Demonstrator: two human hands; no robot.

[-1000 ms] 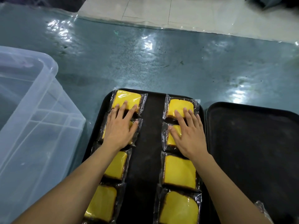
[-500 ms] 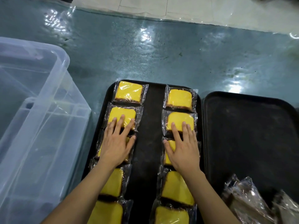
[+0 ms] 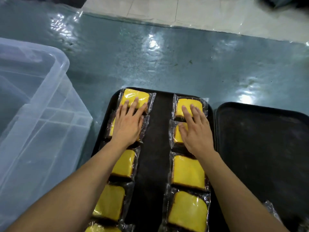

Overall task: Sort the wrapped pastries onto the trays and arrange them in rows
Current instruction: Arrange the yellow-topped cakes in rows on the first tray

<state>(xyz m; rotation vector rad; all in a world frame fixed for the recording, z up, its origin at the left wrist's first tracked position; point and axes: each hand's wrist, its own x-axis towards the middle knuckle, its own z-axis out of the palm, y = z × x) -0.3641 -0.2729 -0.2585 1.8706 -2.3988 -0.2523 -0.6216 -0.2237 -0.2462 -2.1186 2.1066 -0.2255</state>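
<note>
A black tray (image 3: pixel 155 148) holds two rows of yellow pastries in clear wrappers, with a bare dark strip between the rows. My left hand (image 3: pixel 127 124) lies flat on the left row, palm over the second pastry and fingertips on the farthest one (image 3: pixel 135 96). My right hand (image 3: pixel 195 129) lies flat on the right row, fingertips on its farthest pastry (image 3: pixel 189 103). Both hands have spread fingers and grip nothing. Nearer pastries (image 3: pixel 188 171) lie uncovered.
A second black tray (image 3: pixel 260 148) sits right beside the first, with crumpled clear wrapping (image 3: pixel 271 213) at its near edge. A large clear plastic bin (image 3: pixel 33 118) stands to the left. Both trays rest on a shiny blue-green sheet (image 3: pixel 167 61); pale floor tiles lie beyond.
Both hands have slid forward along the rows, from the third pastries to the farthest ones. The view has shifted with them.
</note>
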